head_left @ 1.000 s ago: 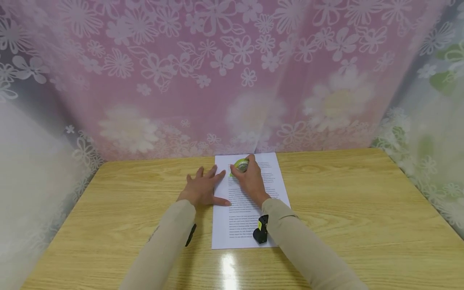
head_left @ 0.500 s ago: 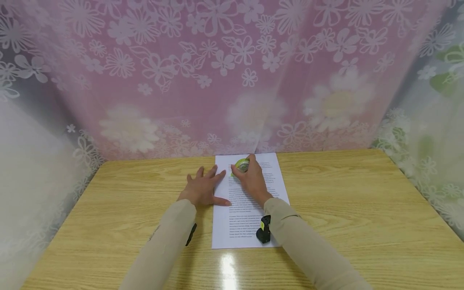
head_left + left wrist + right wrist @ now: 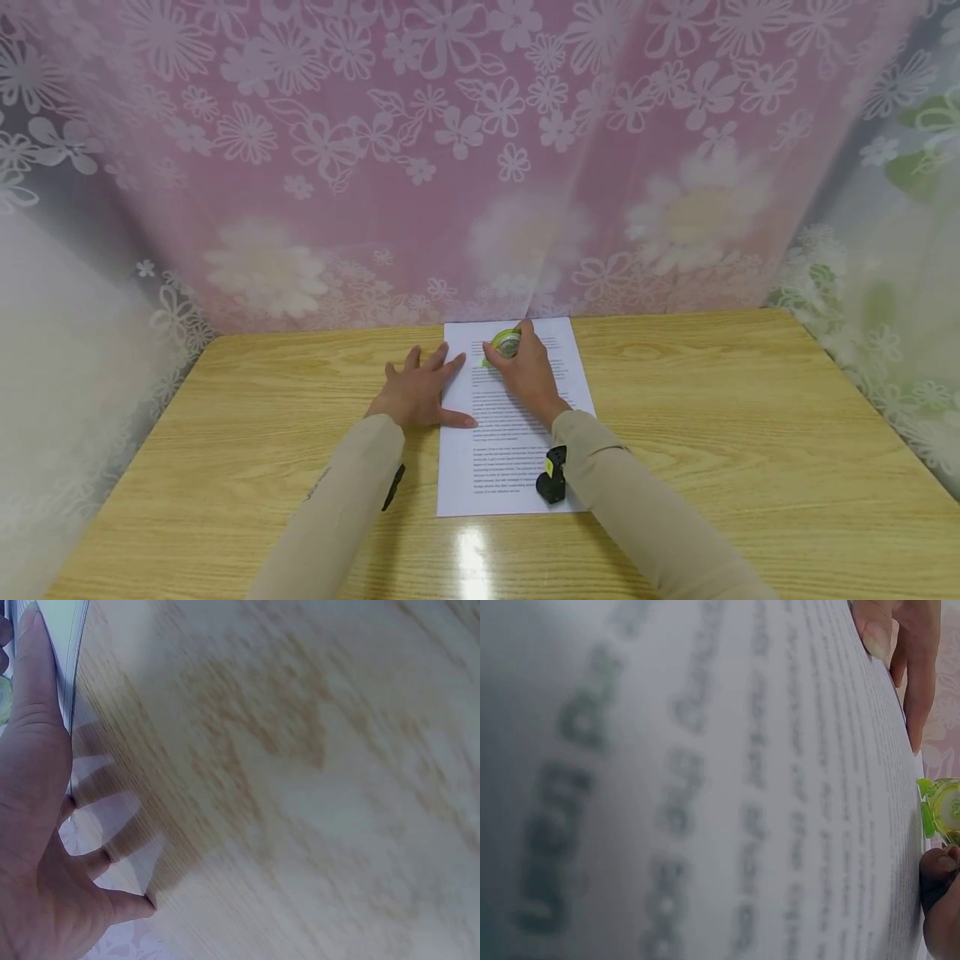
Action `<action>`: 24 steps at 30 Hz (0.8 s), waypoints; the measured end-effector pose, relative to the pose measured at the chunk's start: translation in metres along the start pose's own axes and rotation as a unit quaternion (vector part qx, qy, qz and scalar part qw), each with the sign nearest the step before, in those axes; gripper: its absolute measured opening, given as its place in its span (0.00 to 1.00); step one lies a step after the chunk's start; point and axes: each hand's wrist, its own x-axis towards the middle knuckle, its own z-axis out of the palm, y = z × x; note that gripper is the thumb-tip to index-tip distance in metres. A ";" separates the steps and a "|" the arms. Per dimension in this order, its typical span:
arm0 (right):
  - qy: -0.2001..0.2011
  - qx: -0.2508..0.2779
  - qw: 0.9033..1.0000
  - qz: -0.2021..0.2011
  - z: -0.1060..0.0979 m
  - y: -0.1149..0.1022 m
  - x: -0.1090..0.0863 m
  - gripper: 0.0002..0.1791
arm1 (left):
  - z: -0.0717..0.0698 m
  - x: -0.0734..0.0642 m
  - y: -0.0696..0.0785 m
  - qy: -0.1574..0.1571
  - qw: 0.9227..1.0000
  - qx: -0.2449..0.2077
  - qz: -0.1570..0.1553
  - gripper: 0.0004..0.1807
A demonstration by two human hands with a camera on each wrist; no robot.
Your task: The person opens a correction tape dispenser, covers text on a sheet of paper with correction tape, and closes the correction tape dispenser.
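A stack of printed paper sheets [image 3: 456,467] lies upright on the table, its far end near the curtain. On the upper text lines, my right hand [image 3: 534,375] pinches a round, green, see-through correction tape [image 3: 507,342] between thumb and fingers. In the right wrist view the green tip of the correction tape [image 3: 928,808] is down at the page surface. My left hand [image 3: 422,393] lies spread with straight fingers across the left edge of the stack. The left wrist view shows that thumb [image 3: 34,682] resting on the paper and the other fingertips on the wood or sheet edge.
The wood-grain table [image 3: 720,433] extends to both sides of the paper. A pink floral curtain [image 3: 375,208] hangs right behind its far edge, with paler curtains at the left and right. A black wrist camera [image 3: 552,477] hangs low over the page under my right sleeve.
My right hand has slid a little to the right across the page with the correction tape in its grip. The left hand and the paper have stayed nearly still.
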 end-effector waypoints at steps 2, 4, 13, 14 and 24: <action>-0.002 0.002 1.000 0.003 -0.001 0.000 0.000 0.25 | 0.000 -0.001 0.000 0.002 1.000 -0.001 0.001 0.59; -0.003 0.003 1.000 0.004 -0.002 0.001 0.000 0.25 | 0.001 -0.001 0.000 0.004 1.000 0.000 0.001 0.59; -0.003 -0.004 1.000 -0.003 -0.005 0.005 -0.001 0.25 | 0.005 0.002 -0.001 0.000 1.000 0.000 -0.002 0.59; -0.003 -0.006 1.000 -0.004 -0.005 0.005 -0.001 0.25 | 0.004 0.001 0.000 0.001 1.000 -0.003 -0.002 0.59; -0.001 -0.013 1.000 -0.001 -0.013 0.007 -0.002 0.24 | 0.004 0.003 -0.001 0.000 1.000 0.004 -0.003 0.59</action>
